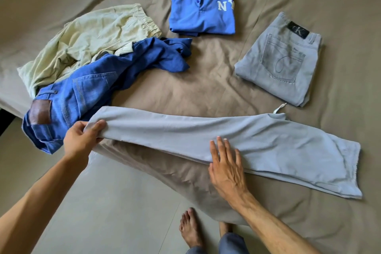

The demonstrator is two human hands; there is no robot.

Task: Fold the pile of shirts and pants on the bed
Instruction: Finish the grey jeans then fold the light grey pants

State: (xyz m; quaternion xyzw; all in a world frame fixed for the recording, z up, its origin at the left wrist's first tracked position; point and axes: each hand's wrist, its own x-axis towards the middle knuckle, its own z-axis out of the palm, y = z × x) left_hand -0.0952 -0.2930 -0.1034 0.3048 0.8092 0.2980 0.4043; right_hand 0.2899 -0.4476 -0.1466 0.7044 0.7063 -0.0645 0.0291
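Light grey-blue pants (268, 144) lie stretched across the near edge of the bed (206, 88), legs together. My left hand (81, 140) pinches their left end and lifts it slightly off the bed. My right hand (226, 167) lies flat with straight fingers on the middle of the pants. A loose pile sits at the left: blue jeans (82, 93) with a brown patch, a dark blue shirt (165, 55), and pale yellow-green pants (86, 39). A folded blue polo shirt (201, 8) and folded grey jeans (286, 60) lie farther back.
The bed's brown sheet is wrinkled. Its near edge runs diagonally, with grey floor (103, 212) below it. My bare feet (191, 231) stand on the floor close to the bed.
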